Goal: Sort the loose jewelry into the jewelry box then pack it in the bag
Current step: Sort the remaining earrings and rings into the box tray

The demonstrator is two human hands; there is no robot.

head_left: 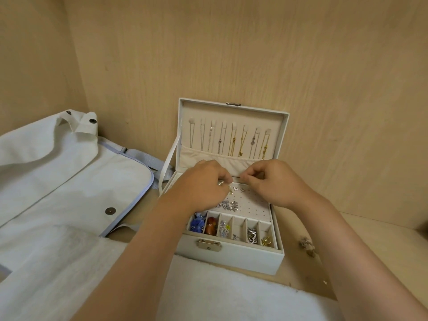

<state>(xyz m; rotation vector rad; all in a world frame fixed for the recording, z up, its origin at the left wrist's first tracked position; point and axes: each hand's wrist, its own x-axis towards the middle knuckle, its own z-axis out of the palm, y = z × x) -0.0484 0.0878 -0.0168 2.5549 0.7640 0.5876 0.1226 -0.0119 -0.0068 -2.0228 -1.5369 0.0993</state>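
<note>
Left hand [203, 183] (earring [230, 190] pinched), right hand [276, 184]

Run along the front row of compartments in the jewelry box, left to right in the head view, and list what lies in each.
blue beaded piece → amber-brown stone → clear crystals with a yellow bead → small silver piece → rhinestone piece → gold piece

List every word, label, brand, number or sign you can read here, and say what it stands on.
No readable text anywhere.
White rectangular leatherette jewelry box and its metal clasp: blank.
Pale canvas bag with round metal snaps: no print visible.
Small dangling jewelry piece pinched by left hand: too small to tell.
</note>
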